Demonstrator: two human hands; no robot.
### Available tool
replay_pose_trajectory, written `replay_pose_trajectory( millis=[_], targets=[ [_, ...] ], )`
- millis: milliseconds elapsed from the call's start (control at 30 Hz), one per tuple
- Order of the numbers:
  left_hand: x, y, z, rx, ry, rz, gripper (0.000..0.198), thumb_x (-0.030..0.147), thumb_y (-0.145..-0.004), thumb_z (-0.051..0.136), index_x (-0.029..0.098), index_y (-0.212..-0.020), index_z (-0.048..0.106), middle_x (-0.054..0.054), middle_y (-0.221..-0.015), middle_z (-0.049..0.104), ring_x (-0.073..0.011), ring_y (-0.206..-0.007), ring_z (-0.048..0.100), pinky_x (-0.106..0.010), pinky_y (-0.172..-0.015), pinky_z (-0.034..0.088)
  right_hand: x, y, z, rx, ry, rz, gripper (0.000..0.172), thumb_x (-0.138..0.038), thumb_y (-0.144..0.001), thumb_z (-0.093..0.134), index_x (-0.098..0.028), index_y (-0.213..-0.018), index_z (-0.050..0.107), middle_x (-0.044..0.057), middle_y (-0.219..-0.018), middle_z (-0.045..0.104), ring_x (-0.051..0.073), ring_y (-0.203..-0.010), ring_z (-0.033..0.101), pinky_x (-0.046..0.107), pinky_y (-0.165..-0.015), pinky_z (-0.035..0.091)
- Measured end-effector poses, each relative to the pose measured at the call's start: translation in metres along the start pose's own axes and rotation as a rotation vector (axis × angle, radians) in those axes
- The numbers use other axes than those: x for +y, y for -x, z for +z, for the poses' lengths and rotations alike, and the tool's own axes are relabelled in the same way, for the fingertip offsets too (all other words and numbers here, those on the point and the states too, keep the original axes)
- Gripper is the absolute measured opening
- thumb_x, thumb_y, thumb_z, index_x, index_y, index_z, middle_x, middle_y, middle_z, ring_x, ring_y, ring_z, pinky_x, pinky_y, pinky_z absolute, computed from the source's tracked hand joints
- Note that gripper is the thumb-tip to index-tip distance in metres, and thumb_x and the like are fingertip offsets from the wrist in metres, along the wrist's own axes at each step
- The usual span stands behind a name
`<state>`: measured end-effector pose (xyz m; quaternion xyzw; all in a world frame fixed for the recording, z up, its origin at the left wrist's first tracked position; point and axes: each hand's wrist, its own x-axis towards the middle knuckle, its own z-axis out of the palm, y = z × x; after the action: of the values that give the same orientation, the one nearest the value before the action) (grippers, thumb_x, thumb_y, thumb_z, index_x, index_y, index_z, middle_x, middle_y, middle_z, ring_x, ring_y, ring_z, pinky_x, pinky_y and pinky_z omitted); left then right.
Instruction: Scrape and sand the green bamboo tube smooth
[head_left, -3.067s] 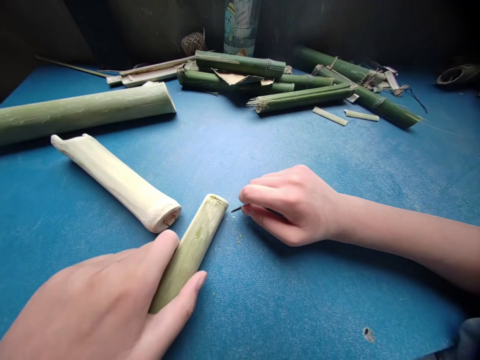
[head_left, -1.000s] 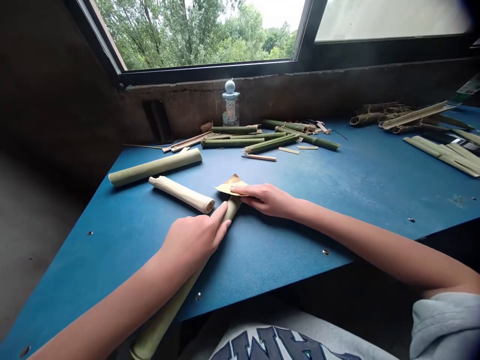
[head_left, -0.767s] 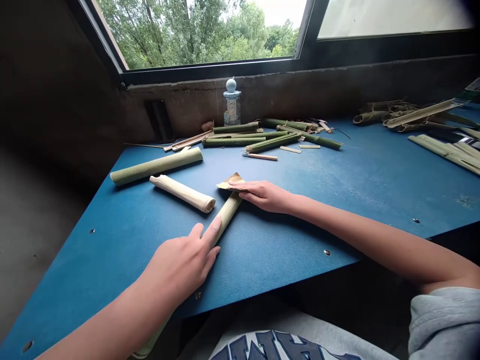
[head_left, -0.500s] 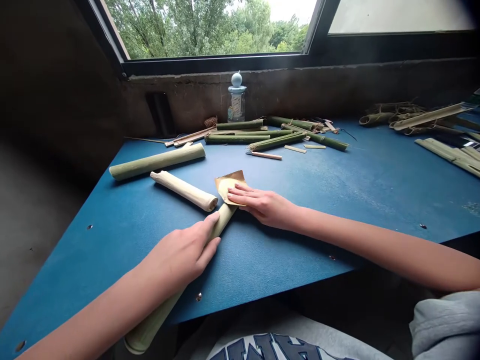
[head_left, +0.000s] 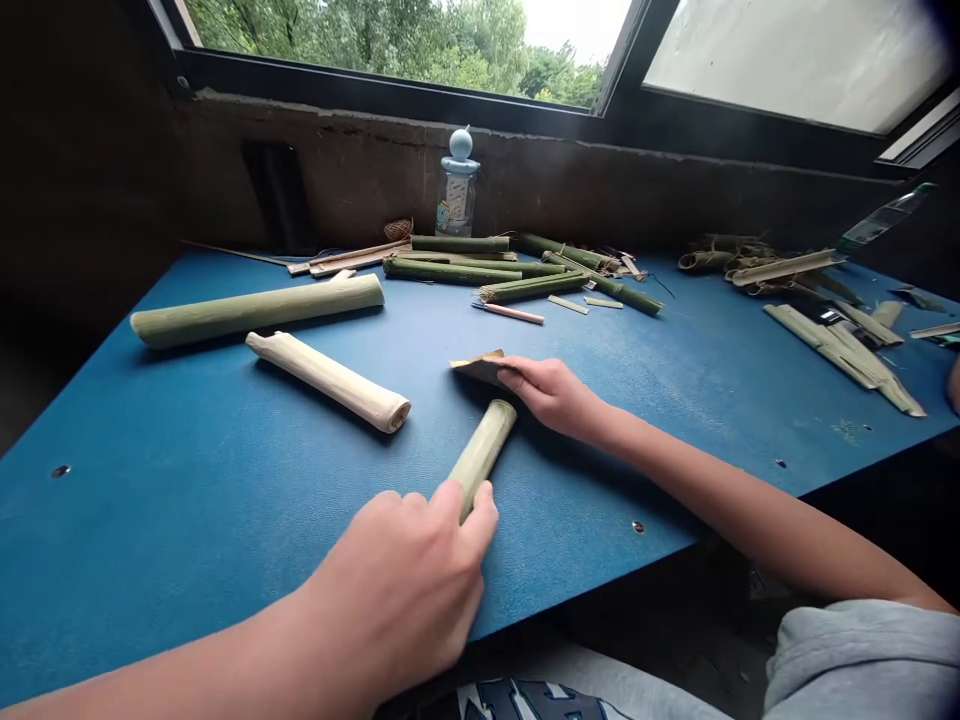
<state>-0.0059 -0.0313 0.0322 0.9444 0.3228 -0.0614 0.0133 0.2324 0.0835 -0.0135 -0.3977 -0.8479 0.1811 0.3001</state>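
My left hand is wrapped round a pale green bamboo tube; its far end points away from me over the blue table, and my fist hides the rest. Just beyond that end, my right hand pinches a sheet of sandpaper between thumb and fingers. The sheet is bent and held apart from the tube, its dark underside partly showing. To the left lies a peeled, whitish bamboo piece, and behind it a longer green bamboo tube.
Along the wall lie several green bamboo sticks, a thin pencil-like tool and a clear jar with a blue lid. Split bamboo strips and a plastic bottle are at the right. The blue table has a near edge close to me.
My right hand has lifted the sandpaper off the bamboo tube's end, where it lay flat before. My left hand has shifted right with the tube, baring its far end. The view has turned somewhat.
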Motion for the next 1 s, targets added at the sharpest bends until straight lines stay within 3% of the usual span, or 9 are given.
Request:
replay_pose_trajectory(
  millis=[67, 133, 267, 467, 567, 700, 800, 900, 1000],
  targets=[
    [-0.001, -0.006, -0.002, 0.096, 0.084, 0.107, 0.03, 0.023, -0.087, 0.049, 0.013, -0.105, 0.07, -0.011, -0.082, 0.06, -0.024, -0.057, 0.051, -0.04, -0.048, 0.03, 0.006, -0.013, -0.007, 0.047, -0.012, 0.04, 0.035, -0.035, -0.103, 0.042, -0.014, -0.102, 0.07, 0.002, -0.076, 0.07, 0.015, -0.066, 0.062, 0.026, -0.063, 0.049],
    [-0.005, -0.012, -0.002, 0.16, 0.214, 0.29, 0.011, 0.025, -0.083, 0.056, 0.018, -0.077, 0.063, -0.008, -0.079, 0.056, -0.0221, -0.064, 0.048, -0.04, -0.057, 0.039, 0.011, -0.025, -0.016, 0.074, -0.029, 0.062, 0.036, -0.038, -0.102, 0.044, -0.013, -0.095, 0.069, 0.001, -0.074, 0.066, 0.015, -0.066, 0.057, 0.026, -0.063, 0.045],
    [-0.021, -0.02, 0.001, 0.091, 0.531, 0.572, 0.026, 0.014, -0.067, 0.068, 0.019, -0.064, 0.043, 0.0, -0.078, 0.058, -0.0158, -0.073, 0.046, -0.032, -0.089, 0.044, 0.02, -0.038, -0.032, 0.125, -0.077, 0.095, 0.036, -0.045, -0.099, 0.049, -0.015, -0.091, 0.068, 0.001, -0.076, 0.061, 0.016, -0.071, 0.054, 0.028, -0.068, 0.044],
    [-0.032, -0.023, 0.002, -0.011, 0.616, 0.548, 0.025, 0.014, -0.072, 0.064, 0.02, -0.062, 0.041, 0.002, -0.063, 0.061, -0.0154, -0.065, 0.047, -0.035, -0.094, 0.041, 0.012, -0.022, -0.033, 0.08, -0.207, 0.134, 0.044, -0.052, -0.101, 0.042, -0.017, -0.094, 0.066, 0.002, -0.074, 0.059, 0.017, -0.068, 0.057, 0.028, -0.062, 0.047],
    [-0.034, -0.027, 0.0, -0.06, 0.525, 0.543, 0.032, 0.018, -0.08, 0.064, 0.019, -0.057, 0.041, 0.002, -0.056, 0.06, -0.0156, -0.058, 0.045, -0.037, -0.083, 0.041, 0.003, -0.015, -0.023, -0.02, -0.222, 0.097, 0.033, -0.044, -0.1, 0.048, -0.017, -0.092, 0.066, 0.001, -0.074, 0.061, 0.015, -0.068, 0.056, 0.026, -0.064, 0.047],
    [-0.033, -0.034, 0.0, -0.079, 0.45, 0.472, 0.035, 0.022, -0.087, 0.061, 0.019, -0.056, 0.045, 0.003, -0.06, 0.062, -0.0158, -0.058, 0.047, -0.038, -0.077, 0.041, -0.002, -0.017, -0.01, -0.043, -0.186, 0.063, 0.024, -0.03, -0.1, 0.047, -0.017, -0.089, 0.064, -0.001, -0.069, 0.06, 0.011, -0.06, 0.049, 0.024, -0.06, 0.042],
    [-0.024, -0.038, 0.005, -0.062, 0.449, 0.382, 0.032, 0.027, -0.091, 0.058, 0.021, -0.06, 0.055, 0.002, -0.065, 0.063, -0.0161, -0.058, 0.049, -0.038, -0.077, 0.042, -0.007, -0.017, -0.005, -0.097, -0.172, 0.034, 0.023, -0.027, -0.101, 0.046, -0.018, -0.098, 0.067, -0.002, -0.073, 0.067, 0.011, -0.06, 0.057, 0.023, -0.06, 0.047],
    [-0.012, -0.043, 0.014, -0.053, 0.397, 0.341, 0.03, 0.029, -0.091, 0.059, 0.021, -0.061, 0.063, 0.001, -0.061, 0.064, -0.0161, -0.054, 0.05, -0.038, -0.074, 0.042, -0.016, -0.01, -0.003, -0.131, -0.133, -0.061, 0.025, -0.022, -0.102, 0.044, -0.018, -0.109, 0.067, 0.004, -0.094, 0.077, 0.016, -0.083, 0.073, 0.026, -0.075, 0.058],
    [-0.004, -0.05, 0.026, -0.033, 0.319, 0.357, 0.037, 0.032, -0.088, 0.06, 0.021, -0.053, 0.062, 0.0, -0.051, 0.062, -0.0148, -0.045, 0.046, -0.039, -0.067, 0.041, -0.022, -0.001, -0.002, -0.164, 0.035, -0.339, 0.032, -0.01, -0.098, 0.043, -0.016, -0.122, 0.063, 0.013, -0.128, 0.071, 0.023, -0.128, 0.063, 0.037, -0.111, 0.051]
  ],
)
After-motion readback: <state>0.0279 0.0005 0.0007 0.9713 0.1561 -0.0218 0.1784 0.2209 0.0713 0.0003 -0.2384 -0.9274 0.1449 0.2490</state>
